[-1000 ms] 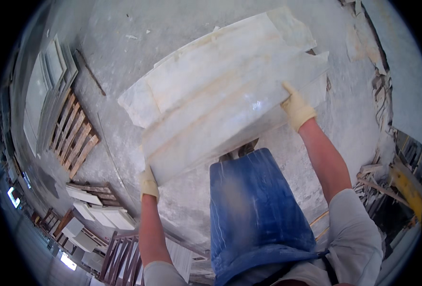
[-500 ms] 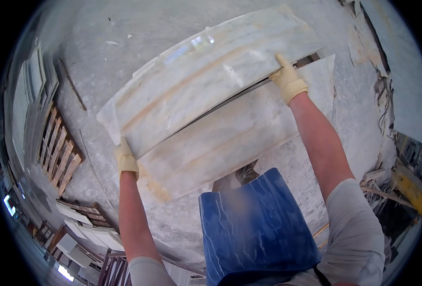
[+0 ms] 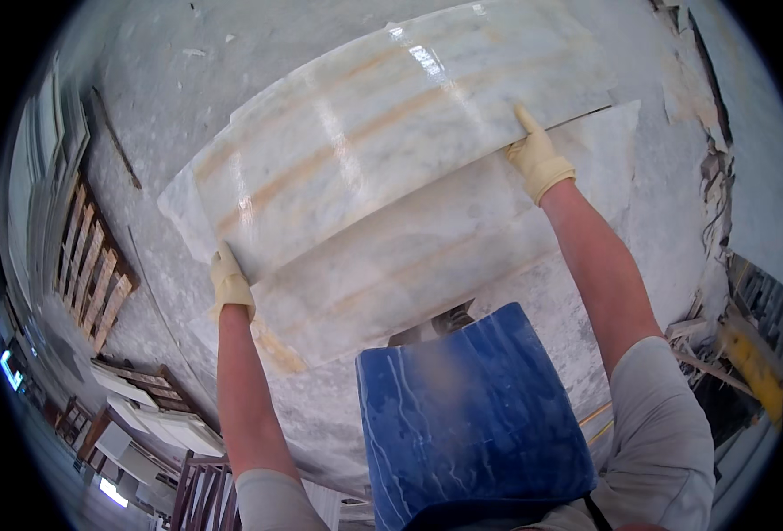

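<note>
A polished white marble slab [image 3: 378, 146] with tan veins lies across the view, shining with bright reflections. My left hand [image 3: 230, 281], in a cream rubber glove, grips its near left corner. Farther right, my right hand [image 3: 537, 159], gloved alike, holds the same near edge with the thumb on top; the fingers beneath are hidden. Closer to me lies a second, duller marble slab [image 3: 391, 265], partly covered by the polished one. A thin dark gap shows between them at the right end.
A blue apron [image 3: 471, 416] covers my front, a shoe [image 3: 453, 319] showing beyond it. Upright slabs [image 3: 42, 168] and a wooden pallet [image 3: 91, 265] stand at left. Broken stone [image 3: 714, 208] lines the right, near a yellow object [image 3: 752, 367]. More stone pieces [image 3: 161, 420] lie lower left.
The polished slab's near edge has come down against the duller slab, and the dark gap between them has mostly closed. Both hands keep their hold on it.
</note>
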Motion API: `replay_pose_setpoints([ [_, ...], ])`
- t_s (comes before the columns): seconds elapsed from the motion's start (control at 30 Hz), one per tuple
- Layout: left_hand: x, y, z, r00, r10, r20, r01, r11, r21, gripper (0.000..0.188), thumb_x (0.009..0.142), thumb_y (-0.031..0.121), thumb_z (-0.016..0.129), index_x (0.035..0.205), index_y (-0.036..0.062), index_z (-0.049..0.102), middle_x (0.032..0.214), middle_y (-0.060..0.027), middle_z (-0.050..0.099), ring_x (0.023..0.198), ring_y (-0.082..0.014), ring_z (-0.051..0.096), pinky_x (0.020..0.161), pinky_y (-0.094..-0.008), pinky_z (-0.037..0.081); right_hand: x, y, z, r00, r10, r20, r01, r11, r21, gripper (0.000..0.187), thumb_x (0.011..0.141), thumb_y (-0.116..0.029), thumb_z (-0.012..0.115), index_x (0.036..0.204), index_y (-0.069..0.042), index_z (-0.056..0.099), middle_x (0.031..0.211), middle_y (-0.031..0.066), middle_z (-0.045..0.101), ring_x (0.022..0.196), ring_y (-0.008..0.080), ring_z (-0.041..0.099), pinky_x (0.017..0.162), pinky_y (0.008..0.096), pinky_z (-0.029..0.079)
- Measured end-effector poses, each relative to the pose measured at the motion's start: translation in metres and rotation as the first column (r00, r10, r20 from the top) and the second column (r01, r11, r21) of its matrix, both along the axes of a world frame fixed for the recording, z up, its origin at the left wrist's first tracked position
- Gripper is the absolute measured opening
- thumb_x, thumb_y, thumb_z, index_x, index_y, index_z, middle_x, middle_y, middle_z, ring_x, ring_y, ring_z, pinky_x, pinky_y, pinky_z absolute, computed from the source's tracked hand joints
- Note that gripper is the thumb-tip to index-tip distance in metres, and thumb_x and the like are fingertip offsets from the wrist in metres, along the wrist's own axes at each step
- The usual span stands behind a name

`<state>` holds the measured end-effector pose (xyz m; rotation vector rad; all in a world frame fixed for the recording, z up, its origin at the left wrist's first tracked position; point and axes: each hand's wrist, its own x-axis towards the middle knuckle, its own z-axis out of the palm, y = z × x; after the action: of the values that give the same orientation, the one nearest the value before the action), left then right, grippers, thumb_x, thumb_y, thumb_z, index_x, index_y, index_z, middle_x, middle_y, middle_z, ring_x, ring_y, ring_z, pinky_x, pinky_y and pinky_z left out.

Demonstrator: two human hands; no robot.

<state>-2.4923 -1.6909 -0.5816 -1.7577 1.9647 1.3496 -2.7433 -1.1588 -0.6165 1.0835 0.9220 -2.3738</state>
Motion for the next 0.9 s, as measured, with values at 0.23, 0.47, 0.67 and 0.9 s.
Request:
replay_pose_setpoints([
  [0.23,-0.009,-0.002,-0.008,0.997,-0.026,0.076,0.027,0.999,-0.017,0.065,0.104,0.055,0.040,0.142,0.0029,0.053,0.123,-0.0098,0.065,0.102,-0.0217,0.064,0.085,-0.0363,0.053,-0.002,0.006,-0.014,1.000,0.001,0.005,-0.001,1.000,-0.004,0.039,0.100,-0.019,0.067,0.135,-0.004,0.059,0.137,0.0098,0.064,0.125,0.0253,0.062,0.108,0.0388,0.052],
  [0.47,-0.014,-0.008,-0.011,0.997,-0.039,0.071,0.042,0.998,-0.045,0.065,0.104,0.055,0.040,0.140,0.0024,0.055,0.123,-0.0092,0.065,0.103,-0.0221,0.062,0.089,-0.0350,0.050,-0.001,-0.022,0.015,0.999,-0.026,0.038,0.022,0.995,0.099,0.035,0.102,-0.024,0.065,0.131,-0.005,0.060,0.138,0.0098,0.063,0.119,0.0216,0.063,0.101,0.0356,0.054],
  [0.67,-0.013,-0.004,0.037,0.941,-0.287,0.179,0.316,0.934,-0.164,0.061,0.105,0.048,0.043,0.140,-0.0002,0.053,0.129,-0.0187,0.063,0.112,-0.0307,0.061,0.098,-0.0389,0.047,-0.004,0.011,0.070,0.436,0.717,0.543,-0.884,0.230,0.406,0.055,0.100,-0.055,0.058,0.106,-0.002,0.072,0.098,0.0129,0.076,0.085,0.0202,0.073,0.075,0.0312,0.057],
  [0.9,0.123,-0.023,0.153,0.616,-0.617,0.490,0.751,0.647,-0.130,0.057,0.108,0.039,0.044,0.137,-0.0094,0.052,0.141,-0.0310,0.054,0.133,-0.0446,0.049,0.111,-0.0482,0.038,0.073,0.106,0.138,0.517,0.679,0.521,-0.848,0.324,0.420,0.058,0.100,-0.057,0.056,0.097,-0.001,0.072,0.084,0.0124,0.076,0.069,0.0204,0.073,0.062,0.0325,0.058],
])
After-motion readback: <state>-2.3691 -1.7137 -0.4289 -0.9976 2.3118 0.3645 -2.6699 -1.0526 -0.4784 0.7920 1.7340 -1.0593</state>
